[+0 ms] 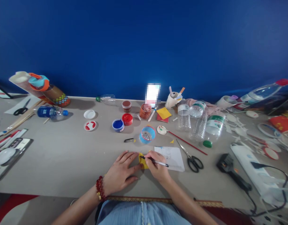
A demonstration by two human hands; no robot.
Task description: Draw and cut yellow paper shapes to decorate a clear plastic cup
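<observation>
A small piece of yellow paper (144,164) lies on the table between my hands. My left hand (121,171) rests flat with its fingers spread, the fingertips at the paper's left edge. In my right hand (158,167) is a pen (161,163), gripped between thumb and fingers with its tip on the yellow paper. A white sheet with a faint drawing (178,158) lies beside my right hand, partly under it. Just beyond the yellow paper stands a blue cup (147,135) with something greyish inside.
Black-handled scissors (194,163) and a red brush (187,142) lie to the right, near clear plastic bottles (214,125). Open paint jars, blue (118,125) and red (127,119), stand beyond my left hand. A glue gun (233,172) and a power strip (249,172) are farther right.
</observation>
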